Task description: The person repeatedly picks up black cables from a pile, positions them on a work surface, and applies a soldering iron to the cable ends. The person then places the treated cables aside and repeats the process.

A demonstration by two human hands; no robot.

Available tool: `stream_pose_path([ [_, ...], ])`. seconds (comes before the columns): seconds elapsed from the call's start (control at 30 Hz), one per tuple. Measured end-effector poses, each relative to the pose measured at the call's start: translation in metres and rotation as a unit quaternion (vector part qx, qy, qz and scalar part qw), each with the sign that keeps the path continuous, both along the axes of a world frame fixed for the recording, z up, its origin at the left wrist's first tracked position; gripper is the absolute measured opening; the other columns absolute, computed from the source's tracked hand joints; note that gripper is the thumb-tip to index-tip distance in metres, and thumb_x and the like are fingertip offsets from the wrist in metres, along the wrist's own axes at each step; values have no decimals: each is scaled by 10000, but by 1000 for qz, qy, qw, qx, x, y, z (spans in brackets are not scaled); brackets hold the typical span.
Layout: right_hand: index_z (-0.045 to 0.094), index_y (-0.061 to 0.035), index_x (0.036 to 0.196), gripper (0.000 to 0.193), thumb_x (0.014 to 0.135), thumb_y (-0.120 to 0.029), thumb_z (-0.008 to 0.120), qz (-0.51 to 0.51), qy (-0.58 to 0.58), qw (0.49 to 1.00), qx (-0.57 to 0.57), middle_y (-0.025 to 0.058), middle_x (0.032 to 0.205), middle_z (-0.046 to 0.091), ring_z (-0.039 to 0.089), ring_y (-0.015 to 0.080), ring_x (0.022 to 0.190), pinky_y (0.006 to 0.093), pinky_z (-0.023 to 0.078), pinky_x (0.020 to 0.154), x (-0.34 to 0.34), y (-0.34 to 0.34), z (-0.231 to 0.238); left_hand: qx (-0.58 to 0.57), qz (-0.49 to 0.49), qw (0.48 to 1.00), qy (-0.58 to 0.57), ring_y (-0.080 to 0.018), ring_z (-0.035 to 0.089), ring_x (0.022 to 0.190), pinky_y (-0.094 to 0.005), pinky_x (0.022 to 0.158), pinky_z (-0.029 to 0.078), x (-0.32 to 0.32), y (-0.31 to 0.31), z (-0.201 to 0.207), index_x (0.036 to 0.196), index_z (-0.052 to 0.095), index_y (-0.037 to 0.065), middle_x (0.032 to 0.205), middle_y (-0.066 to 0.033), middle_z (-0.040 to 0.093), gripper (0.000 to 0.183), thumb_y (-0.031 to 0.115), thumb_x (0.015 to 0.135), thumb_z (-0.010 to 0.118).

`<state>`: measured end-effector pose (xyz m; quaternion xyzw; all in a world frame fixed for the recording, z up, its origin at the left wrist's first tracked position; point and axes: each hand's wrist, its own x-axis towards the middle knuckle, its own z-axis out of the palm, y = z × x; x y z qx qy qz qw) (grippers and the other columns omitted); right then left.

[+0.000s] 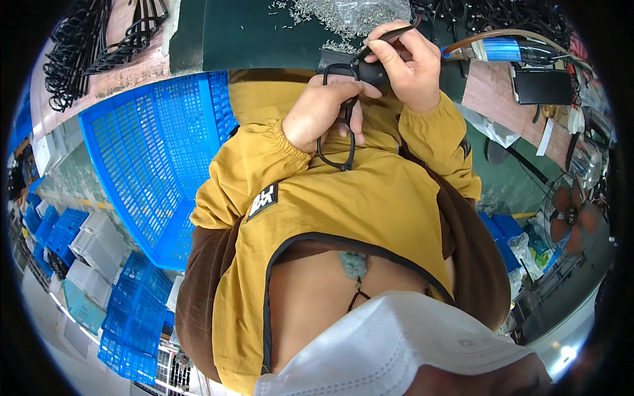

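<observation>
A black eyeglass frame is in my hands over my lap, at the near edge of the table. My left hand grips its front, with the lens rims reaching above and below the fingers. My right hand pinches a black temple arm close to where it meets the frame. Behind the fingers sits a small dark block, partly covered. Whether a screw is at the hinge cannot be made out. Just beyond my hands, many tiny silver screws lie scattered on the dark green mat.
A clear plastic bag rests by the screws. On the right are a blue electric screwdriver, a black box and a fan. Black frames pile up at far left, above a blue basket beside my lap.
</observation>
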<state>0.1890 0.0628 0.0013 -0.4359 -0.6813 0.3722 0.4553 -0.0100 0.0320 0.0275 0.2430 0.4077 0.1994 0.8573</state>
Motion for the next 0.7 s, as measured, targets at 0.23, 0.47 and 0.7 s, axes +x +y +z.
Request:
stream_pose_path([
  [0.23, 692, 24, 1159, 249, 911, 4, 695, 70, -50, 995, 43, 137, 1070, 683, 704, 251, 961, 325, 565, 845, -13, 10, 44, -12, 45, 999, -28, -190, 643, 572, -268, 543, 486, -17, 4, 5, 1171, 673, -40, 620, -62, 590, 389, 221, 1070, 403],
  [0.47, 657, -47, 989, 218, 771, -50, 671, 116, -275, 871, 389, 123, 1091, 619, 607, 325, 1037, 405, 518, 850, -78, 144, 47, 46, 185, 982, 1, -206, 667, 628, -279, 590, 519, -44, 10, 5, 1189, 642, -25, 663, -66, 599, 382, 258, 1086, 408],
  [0.7, 665, -40, 1017, 95, 946, -73, 612, 2, -84, 901, 425, 121, 980, 654, 648, 268, 883, 350, 536, 775, -56, 116, 75, 56, 259, 964, -18, -262, 730, 688, -281, 561, 558, -63, 17, 1, 1102, 565, 3, 738, -132, 686, 308, 258, 1105, 391],
])
